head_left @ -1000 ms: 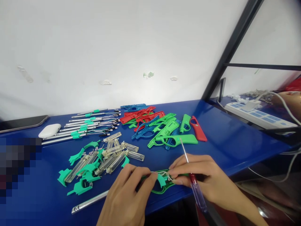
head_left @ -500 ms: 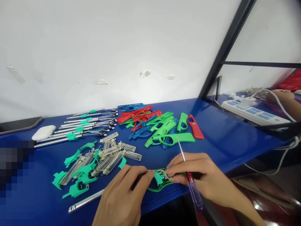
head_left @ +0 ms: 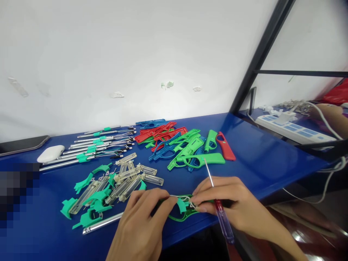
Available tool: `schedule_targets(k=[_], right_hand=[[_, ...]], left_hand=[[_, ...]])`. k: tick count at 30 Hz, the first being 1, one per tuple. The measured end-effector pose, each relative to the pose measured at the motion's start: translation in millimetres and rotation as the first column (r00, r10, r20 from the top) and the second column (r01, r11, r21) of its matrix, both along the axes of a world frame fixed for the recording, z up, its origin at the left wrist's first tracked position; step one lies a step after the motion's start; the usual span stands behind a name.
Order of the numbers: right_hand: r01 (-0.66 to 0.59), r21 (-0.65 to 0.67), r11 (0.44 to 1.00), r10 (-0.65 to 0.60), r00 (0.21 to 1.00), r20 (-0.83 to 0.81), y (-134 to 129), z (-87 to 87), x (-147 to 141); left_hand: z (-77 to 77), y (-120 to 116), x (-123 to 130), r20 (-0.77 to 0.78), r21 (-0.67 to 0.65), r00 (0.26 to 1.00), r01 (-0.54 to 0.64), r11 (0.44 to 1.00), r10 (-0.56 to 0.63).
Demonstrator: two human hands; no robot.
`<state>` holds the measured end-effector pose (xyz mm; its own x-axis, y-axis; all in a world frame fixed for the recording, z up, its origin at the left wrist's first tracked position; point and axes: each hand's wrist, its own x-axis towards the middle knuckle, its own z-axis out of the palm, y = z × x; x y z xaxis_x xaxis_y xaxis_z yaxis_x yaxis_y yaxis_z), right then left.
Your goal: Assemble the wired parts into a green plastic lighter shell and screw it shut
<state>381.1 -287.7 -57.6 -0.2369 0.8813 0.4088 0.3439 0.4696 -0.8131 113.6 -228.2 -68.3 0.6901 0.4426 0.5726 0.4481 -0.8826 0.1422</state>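
Note:
A green lighter casing half (head_left: 179, 218) lies open side up at the table's front edge, with a teal trigger piece (head_left: 181, 205) and thin white wires (head_left: 191, 203) in it. My left hand (head_left: 144, 221) is closed over the casing's left end, thumb and fingertips pressing there. From under this hand a silver metal tube (head_left: 103, 223) sticks out to the left. My right hand (head_left: 228, 197) pinches the wires at the casing's right part. It also carries a screwdriver (head_left: 223, 221) with a clear and red handle between its fingers, shaft pointing up and away.
Left of my hands lie clear fuel tanks (head_left: 130, 186) and teal trigger pieces (head_left: 94, 217). Behind are several metal tubes with wires (head_left: 92, 148), a white earphone case (head_left: 50, 153), and red, blue and green casings (head_left: 190, 148). A power strip (head_left: 295, 130) sits beyond the black frame (head_left: 252, 65).
The metal tube has shifted slightly up and right, its tilt a little flatter. My left hand has moved slightly up and left; my right hand keeps its pinch almost in place.

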Motion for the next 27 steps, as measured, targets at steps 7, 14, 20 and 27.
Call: schedule_targets(k=[7, 14, 20, 27], right_hand=[[0.001, 0.005, 1.0, -0.001, 1.0, -0.003, -0.4, 1.1, -0.6], [0.006, -0.012, 1.0, -0.006, 1.0, -0.016, -1.5, 0.2, 0.3], [0.011, -0.03, 0.999, -0.012, 0.999, -0.031, -2.1, 0.2, 1.6], [-0.01, -0.024, 1.0, 0.009, 1.0, -0.03, -2.4, -0.3, 2.8]], left_hand=[[0.5, 1.4, 0.9, -0.019, -0.024, 1.0, 0.006, 1.0, -0.006], [-1.8, 0.4, 1.2, -0.033, -0.067, 0.999, 0.008, 0.998, -0.01], [-4.0, -1.6, 0.9, -0.04, -0.091, 0.999, 0.024, 0.996, -0.028], [-1.4, -5.0, 0.7, -0.01, -0.083, 0.999, 0.05, 0.995, -0.051]])
